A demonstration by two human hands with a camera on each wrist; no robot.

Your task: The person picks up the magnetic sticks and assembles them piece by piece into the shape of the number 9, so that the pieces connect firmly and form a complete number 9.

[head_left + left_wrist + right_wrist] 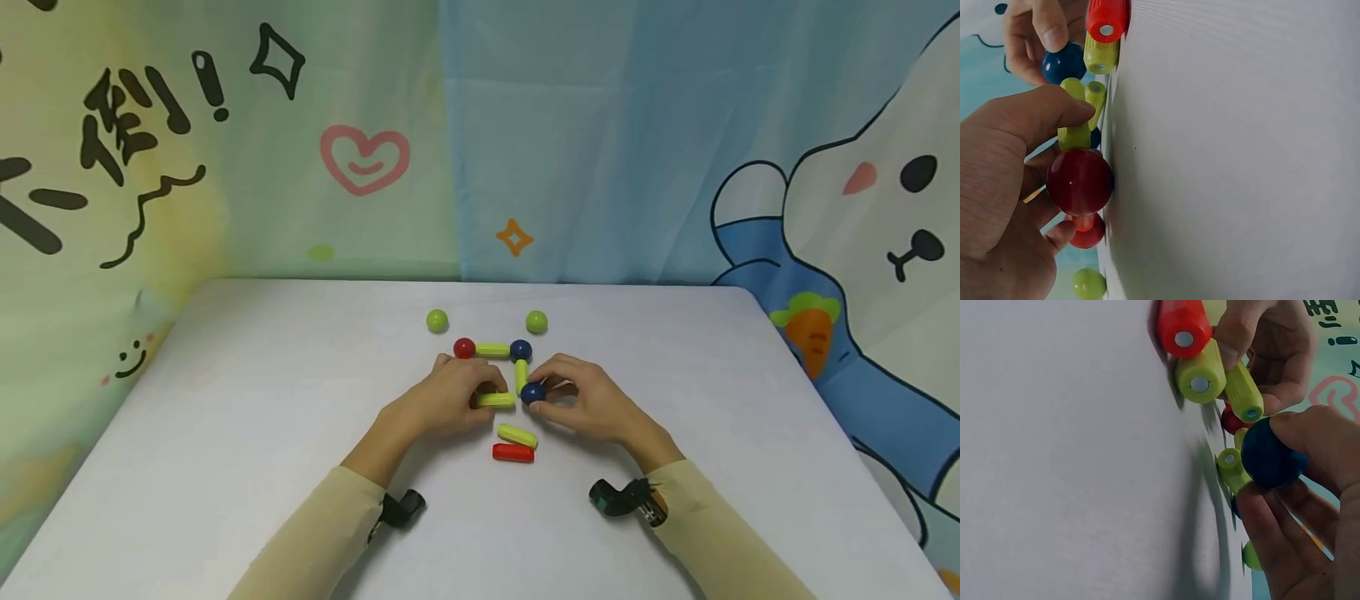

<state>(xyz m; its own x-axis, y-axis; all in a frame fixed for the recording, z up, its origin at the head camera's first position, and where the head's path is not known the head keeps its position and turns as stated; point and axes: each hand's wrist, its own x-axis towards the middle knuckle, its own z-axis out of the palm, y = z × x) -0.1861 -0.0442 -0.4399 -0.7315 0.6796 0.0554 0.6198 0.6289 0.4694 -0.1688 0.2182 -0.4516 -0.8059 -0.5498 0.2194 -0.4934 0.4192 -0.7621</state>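
My left hand [452, 398] pinches a yellow-green rod [497, 400] between thumb and fingers. In the left wrist view a dark red ball [1079, 181] sits at the rod's near end, with a short red rod [1083, 222] behind it. The left hand hides this ball in the head view. My right hand [596, 402] holds a blue ball [533, 393] by its fingertips, just right of the rod's free end. Beyond the hands, a red ball [464, 348], a yellow-green rod [492, 351] and another blue ball [521, 350] form a row; a further rod [521, 375] runs from that blue ball toward me.
Nearer me on the white table [300, 350] lie a loose yellow-green rod [517, 436] and a red rod [513, 452], side by side. Two green balls [437, 321] stand toward the back edge. A printed curtain [570, 142] hangs behind the table.
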